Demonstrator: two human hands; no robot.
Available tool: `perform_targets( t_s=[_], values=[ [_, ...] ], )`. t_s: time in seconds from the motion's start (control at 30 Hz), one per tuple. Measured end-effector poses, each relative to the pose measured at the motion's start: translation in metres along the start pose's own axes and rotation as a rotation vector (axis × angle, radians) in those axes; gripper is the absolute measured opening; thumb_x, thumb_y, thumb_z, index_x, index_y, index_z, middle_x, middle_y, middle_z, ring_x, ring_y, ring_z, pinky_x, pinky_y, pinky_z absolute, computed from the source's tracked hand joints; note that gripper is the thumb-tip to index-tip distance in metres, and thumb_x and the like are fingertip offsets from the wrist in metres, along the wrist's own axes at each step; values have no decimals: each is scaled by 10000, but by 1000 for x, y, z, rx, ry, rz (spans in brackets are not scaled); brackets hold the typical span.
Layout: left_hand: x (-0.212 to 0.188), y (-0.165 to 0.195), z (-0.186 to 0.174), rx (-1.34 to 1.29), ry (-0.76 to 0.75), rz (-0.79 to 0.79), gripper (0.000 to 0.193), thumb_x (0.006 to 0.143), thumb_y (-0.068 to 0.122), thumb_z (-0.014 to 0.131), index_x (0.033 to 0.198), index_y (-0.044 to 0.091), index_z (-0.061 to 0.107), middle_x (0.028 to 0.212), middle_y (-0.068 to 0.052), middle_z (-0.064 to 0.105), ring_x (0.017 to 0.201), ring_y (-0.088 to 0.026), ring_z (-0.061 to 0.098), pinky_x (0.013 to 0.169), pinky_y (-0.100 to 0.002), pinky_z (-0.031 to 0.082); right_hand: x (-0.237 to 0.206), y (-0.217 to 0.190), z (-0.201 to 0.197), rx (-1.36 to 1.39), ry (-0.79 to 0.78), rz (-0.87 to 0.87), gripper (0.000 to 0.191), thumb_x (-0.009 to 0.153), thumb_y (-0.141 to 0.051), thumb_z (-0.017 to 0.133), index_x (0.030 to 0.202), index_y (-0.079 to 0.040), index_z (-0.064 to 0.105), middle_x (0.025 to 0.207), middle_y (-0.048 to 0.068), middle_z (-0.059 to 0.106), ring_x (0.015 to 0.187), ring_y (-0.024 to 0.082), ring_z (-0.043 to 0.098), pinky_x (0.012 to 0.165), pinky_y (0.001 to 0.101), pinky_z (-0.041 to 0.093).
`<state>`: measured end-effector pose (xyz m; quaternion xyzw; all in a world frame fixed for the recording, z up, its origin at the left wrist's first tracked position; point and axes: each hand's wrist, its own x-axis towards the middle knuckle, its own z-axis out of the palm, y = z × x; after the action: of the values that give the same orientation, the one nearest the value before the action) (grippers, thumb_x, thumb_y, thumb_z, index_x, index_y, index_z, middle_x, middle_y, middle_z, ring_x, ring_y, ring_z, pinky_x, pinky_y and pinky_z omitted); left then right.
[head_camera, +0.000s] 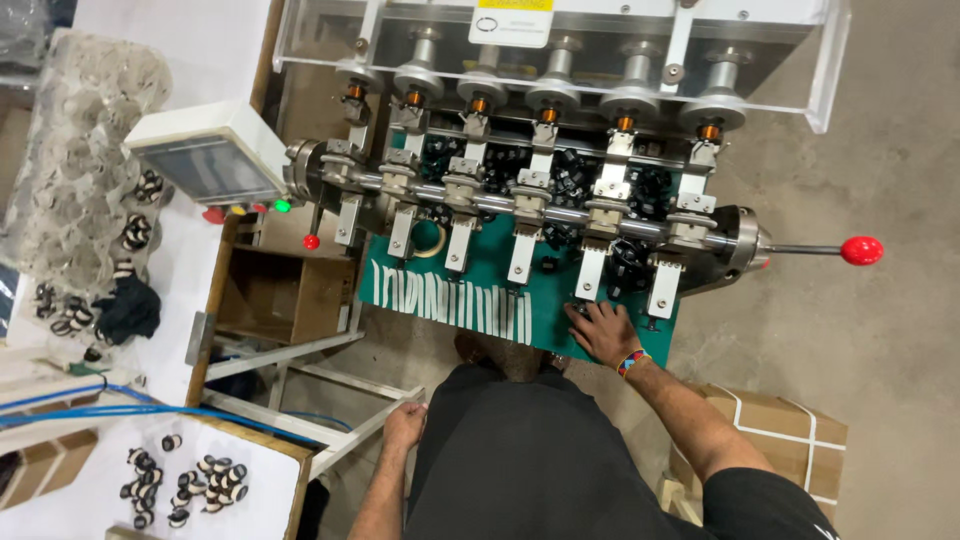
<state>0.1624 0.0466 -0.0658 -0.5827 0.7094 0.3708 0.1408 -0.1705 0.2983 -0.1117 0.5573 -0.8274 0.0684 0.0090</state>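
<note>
Nearest, the left hand hangs loosely curled and empty beside the dark shirt, apart from everything. Further out, the right hand lies flat, fingers spread, grasping nothing, on the near right edge of the green rectangular machine tray, just beside a small black plastic bobbin and the loose heap behind it. These bobbins look light, rigid and smooth, best pinched across the flanges; their axes point every way. Beyond, the steel shaft of clamps runs left to right, ending at a red-knobbed lever.
</note>
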Motion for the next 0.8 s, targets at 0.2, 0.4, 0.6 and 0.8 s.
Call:
perform_targets(
  t_s=[0.2,0.4,0.6,0.8],
  values=[
    [-4,-9,3,-18,-38,-100,375,876,421,718,1010,73,765,810,-113,775,740,-281,757,728,-423,592,13,2,-2,72,11,41,475,894,-371,683,1329,-193,616,971,71,629,907,248,612,611,390,516],
    [-10,-32,-2,201,-22,-92,417,890,483,697,1071,120,798,946,-131,778,949,-315,741,882,-434,563,21,3,-7,288,91,68,450,869,-278,719,1294,-173,618,1047,87,687,954,307,643,667,418,577],
    [-18,-44,-3,111,26,-207,447,869,484,715,1106,109,768,1033,-140,779,1009,-329,734,927,-430,563,29,-5,-14,470,-36,235,428,879,-254,720,1290,-173,631,964,63,709,931,341,662,706,445,574],
    [-12,-59,-13,31,112,-185,442,874,486,710,1101,112,773,1061,-163,771,1033,-356,721,932,-448,559,37,-33,-7,742,56,557,416,893,-277,767,1255,-108,653,996,150,684,880,318,669,757,411,544]
  ],
)
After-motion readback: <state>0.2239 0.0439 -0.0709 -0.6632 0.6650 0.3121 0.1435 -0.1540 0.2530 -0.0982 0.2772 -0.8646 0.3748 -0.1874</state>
